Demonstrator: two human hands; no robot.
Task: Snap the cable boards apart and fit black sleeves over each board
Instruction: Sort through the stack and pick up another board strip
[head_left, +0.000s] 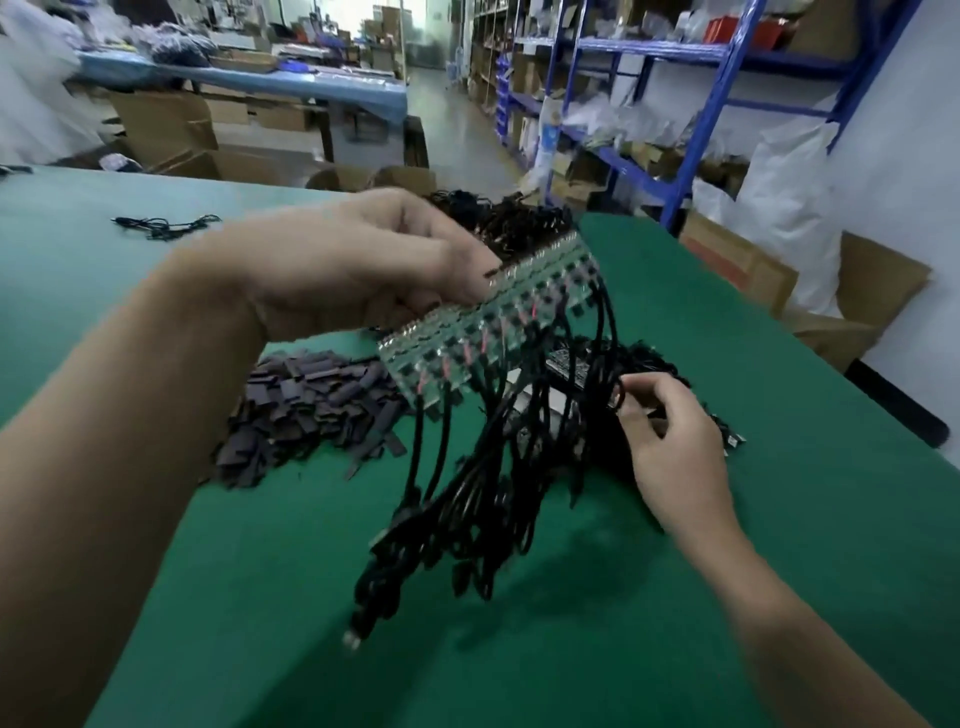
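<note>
Left hand (358, 260) is raised over the green surface (727, 571) and grasps the board panel (498, 322). Its fingers are curled onto the panel's upper-left long edge. The hand is motion-blurred, so the thumb position is unclear.

The panel is one unbroken strip of small boards held in the air, clear of the surface. Its long axis runs diagonally, with the near end low and left and the far end high and right. The face is tilted toward the camera and shows rows of dark components and some red marks.

Black cables leave the panel's lower-right long edge and hang down as a cable bundle (467, 519). The bundle gathers below the panel's middle. Its plug ends point down and toward the near left, low over the surface; contact can't be told because of blur.

Right hand (670, 452) is lower and to the right of the panel. Its thumb and forefinger pinch one strand of the cable bundle at its right side, and the other fingers are loosely curled.

A heap of black sleeves (311, 410) lies on the surface, below the left hand and left of the bundle. They are flat short pieces lying at mixed angles.

Something flat and dark (576, 364) lies on the surface behind the hanging cables, too covered to identify. A second cable heap (519, 218) sits at the far edge, behind the panel. One loose cable (161, 224) lies far left on the surface, well apart from everything else.

The background has a blue rack (696, 130) on the right and cardboard boxes (166, 124) on the floor at left.
</note>
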